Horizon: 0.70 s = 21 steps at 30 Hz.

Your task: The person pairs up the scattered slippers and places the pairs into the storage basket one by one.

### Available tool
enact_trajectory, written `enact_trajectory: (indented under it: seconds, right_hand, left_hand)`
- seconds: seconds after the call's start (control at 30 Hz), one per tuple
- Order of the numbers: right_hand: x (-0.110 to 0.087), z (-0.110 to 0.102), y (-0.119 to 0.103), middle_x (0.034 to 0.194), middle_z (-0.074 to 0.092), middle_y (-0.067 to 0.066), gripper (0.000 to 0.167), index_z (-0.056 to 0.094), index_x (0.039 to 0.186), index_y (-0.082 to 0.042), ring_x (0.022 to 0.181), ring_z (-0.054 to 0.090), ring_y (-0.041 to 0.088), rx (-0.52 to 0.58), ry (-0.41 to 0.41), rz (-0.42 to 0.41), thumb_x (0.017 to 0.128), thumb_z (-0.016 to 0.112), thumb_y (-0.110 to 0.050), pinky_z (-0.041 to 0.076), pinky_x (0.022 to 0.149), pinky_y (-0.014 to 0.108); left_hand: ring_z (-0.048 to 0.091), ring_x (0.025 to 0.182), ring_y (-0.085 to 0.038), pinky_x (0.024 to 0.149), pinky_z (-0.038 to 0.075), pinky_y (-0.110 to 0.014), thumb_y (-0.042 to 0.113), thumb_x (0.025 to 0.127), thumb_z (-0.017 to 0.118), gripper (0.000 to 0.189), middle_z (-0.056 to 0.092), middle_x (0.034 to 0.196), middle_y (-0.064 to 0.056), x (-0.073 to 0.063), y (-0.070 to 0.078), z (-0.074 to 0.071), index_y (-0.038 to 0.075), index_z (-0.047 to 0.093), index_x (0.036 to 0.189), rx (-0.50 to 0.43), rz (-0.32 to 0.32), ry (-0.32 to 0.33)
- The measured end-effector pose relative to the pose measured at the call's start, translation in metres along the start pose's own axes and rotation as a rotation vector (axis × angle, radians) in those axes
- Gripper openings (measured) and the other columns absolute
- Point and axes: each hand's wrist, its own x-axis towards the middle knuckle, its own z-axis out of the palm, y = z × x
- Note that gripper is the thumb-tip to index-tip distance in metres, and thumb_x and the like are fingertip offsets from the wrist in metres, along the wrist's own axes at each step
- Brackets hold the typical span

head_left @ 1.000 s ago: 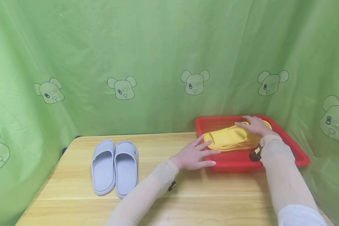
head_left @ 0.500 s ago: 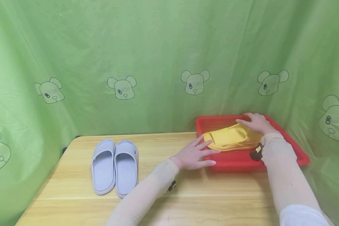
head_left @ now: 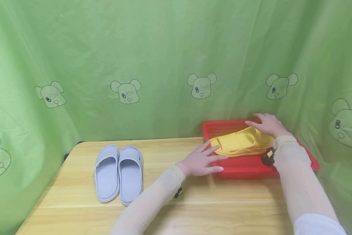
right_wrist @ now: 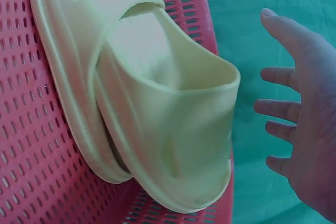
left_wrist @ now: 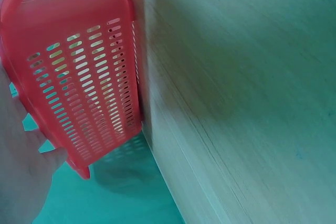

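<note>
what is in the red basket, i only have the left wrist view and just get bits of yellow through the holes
Observer: Two yellow slippers, overlapping each other, as the right wrist view shows.
Operator: ok and is the right hand on them
Observer: No, the right wrist view shows it apart from them, with a gap between where the curtain shows.
Operator: what else is out there that i can't see
Observer: The head view shows a pair of grey slippers side by side on the table, to the left of the basket.
</note>
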Motion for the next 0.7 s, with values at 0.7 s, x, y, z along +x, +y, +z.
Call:
enact_trajectory:
  seconds: [0.7]
  right_hand:
    - [-0.014,-0.031,-0.027,0.151,0.03,0.033,0.087,0.029,0.152,-0.005,0.136,0.022,0.058,-0.084,0.029,-0.066,0.093,0.04,-0.068,0.016,0.106,0.076]
  left_hand:
    - [-0.011,0.153,-0.027,0.125,0.011,-0.047,0.068,0.097,0.028,0.054,0.013,0.166,0.005,0.0,0.001,-0.001,0.052,0.028,0.148,0.0,-0.006,-0.004]
